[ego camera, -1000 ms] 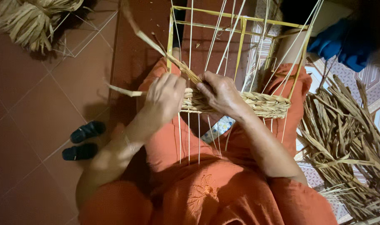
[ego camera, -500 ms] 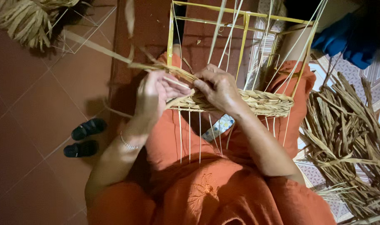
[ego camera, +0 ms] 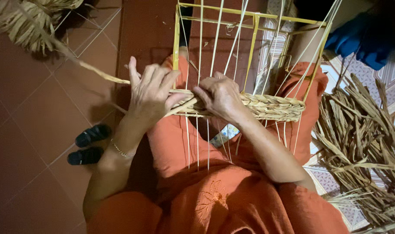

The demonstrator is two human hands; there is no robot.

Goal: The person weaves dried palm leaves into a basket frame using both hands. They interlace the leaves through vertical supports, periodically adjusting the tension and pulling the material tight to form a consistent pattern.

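A yellow wire frame (ego camera: 252,47) strung with pale cords rests on my lap, which is covered in orange cloth. A woven band of dried straw (ego camera: 271,107) runs across the frame's near part. My left hand (ego camera: 152,95) grips a long dried straw strand (ego camera: 93,71) at the band's left end; the strand trails away to the upper left. My right hand (ego camera: 219,97) presses on the woven band beside it, fingers curled over the weave among the cords.
A pile of dried straw strips (ego camera: 366,143) lies on the floor at the right. Another straw bundle (ego camera: 28,19) sits at the top left. A pair of black sandals (ego camera: 87,145) lies on the red tiles at the left. Blue cloth (ego camera: 366,37) at top right.
My left hand has pulled the strand in against the band's left end, and the strand's free end has swung further out to the upper left. My right hand stays on the weave.
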